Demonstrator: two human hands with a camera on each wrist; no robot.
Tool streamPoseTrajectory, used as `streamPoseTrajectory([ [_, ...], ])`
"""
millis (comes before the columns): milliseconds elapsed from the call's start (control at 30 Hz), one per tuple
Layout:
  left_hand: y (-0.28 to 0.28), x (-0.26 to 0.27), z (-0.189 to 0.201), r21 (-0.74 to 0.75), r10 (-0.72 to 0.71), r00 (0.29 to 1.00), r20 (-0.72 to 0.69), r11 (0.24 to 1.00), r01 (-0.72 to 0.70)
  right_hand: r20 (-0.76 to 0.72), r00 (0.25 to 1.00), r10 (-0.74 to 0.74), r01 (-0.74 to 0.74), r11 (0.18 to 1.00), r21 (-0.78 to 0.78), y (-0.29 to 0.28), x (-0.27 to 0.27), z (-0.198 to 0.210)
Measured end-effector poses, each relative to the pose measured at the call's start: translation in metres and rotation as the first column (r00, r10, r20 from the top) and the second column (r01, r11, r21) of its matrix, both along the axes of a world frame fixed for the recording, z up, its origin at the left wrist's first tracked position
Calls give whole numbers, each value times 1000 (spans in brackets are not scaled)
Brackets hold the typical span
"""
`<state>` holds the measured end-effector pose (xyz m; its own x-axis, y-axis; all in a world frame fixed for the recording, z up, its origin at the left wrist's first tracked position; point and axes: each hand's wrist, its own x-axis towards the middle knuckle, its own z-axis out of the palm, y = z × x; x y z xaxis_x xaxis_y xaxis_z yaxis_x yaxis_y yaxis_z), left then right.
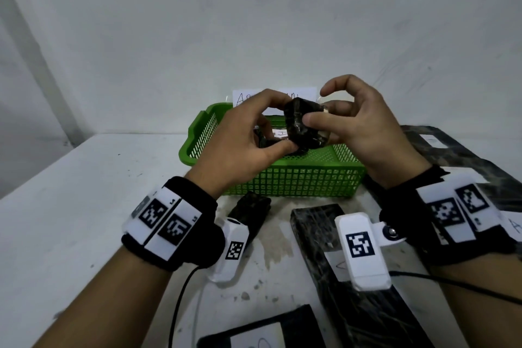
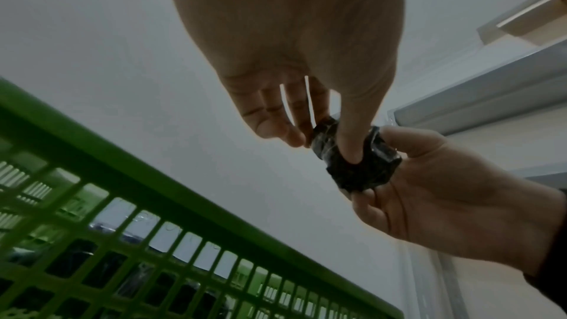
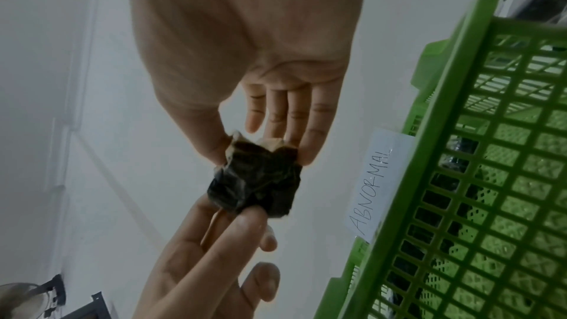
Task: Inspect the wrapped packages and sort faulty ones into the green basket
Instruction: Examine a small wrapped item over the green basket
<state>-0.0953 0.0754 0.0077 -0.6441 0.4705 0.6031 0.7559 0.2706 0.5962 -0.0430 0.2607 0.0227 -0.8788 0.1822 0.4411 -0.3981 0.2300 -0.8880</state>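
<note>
A small black wrapped package [image 1: 300, 124] is held in the air over the green basket [image 1: 296, 181] by both hands. My left hand [image 1: 279, 124] pinches its left side between thumb and fingers. My right hand [image 1: 317, 110] pinches its right side, thumb in front and fingers behind. In the left wrist view the left thumb presses into the package [image 2: 352, 174] above the basket [image 2: 153, 215]. The right wrist view shows a pale patch at the top end of the package [image 3: 257, 186], next to the basket [image 3: 460, 154].
A paper label reading ABNORMAL [image 3: 374, 183] stands behind the basket. A black package with a white label [image 1: 271, 135] lies inside it. More black wrapped packages [image 1: 248, 215] [image 1: 319, 232] [image 1: 452, 150] lie on the white table [image 1: 84, 206], in front and to the right.
</note>
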Motion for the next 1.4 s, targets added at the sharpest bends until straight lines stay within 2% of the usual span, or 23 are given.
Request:
streamPoseTrajectory([
  [167,0,-1,1,28,-14,1000,1,1000,14,95,995,42,-40,999,-16,-1,3,2],
  [267,-1,-8,3,72,2,997,74,997,-7,127,990,62,-61,998,-12,5,5,7],
  [400,4,-12,7,127,-72,979,193,991,48,68,997,44,-55,983,176,12,14,10],
  [467,10,-15,10,144,-139,962,233,984,108,20,1000,-20,14,968,250,12,16,10],
  [567,19,-21,17,64,-148,960,239,989,137,-45,987,-157,164,944,286,14,17,13],
  [700,21,-38,35,-161,-71,987,141,982,94,-15,978,-207,198,913,358,17,16,19],
  [767,18,-50,45,-279,-24,997,72,959,43,54,966,-254,198,853,483,23,8,25],
  [867,15,-69,54,-359,65,996,56,932,-41,187,934,-305,120,760,639,31,-12,35],
  [967,7,-87,52,-310,188,981,57,937,-162,249,925,-287,16,684,729,30,-40,39],
  [1067,-11,-101,42,-248,290,952,98,934,-258,335,923,-191,-143,638,756,15,-69,43],
  [1133,-25,-110,32,-247,325,935,143,926,-285,396,909,-131,-275,525,806,-4,-92,48],
  [1267,-41,-122,8,-174,316,904,287,945,-276,469,875,-117,-446,177,877,-43,-140,47],
  [1333,-46,-124,-4,-105,281,892,354,960,-261,478,870,-119,-470,94,878,-58,-160,39],
  [1400,-50,-126,-14,-51,285,896,339,957,-285,468,877,-105,-463,74,883,-69,-176,31],
])
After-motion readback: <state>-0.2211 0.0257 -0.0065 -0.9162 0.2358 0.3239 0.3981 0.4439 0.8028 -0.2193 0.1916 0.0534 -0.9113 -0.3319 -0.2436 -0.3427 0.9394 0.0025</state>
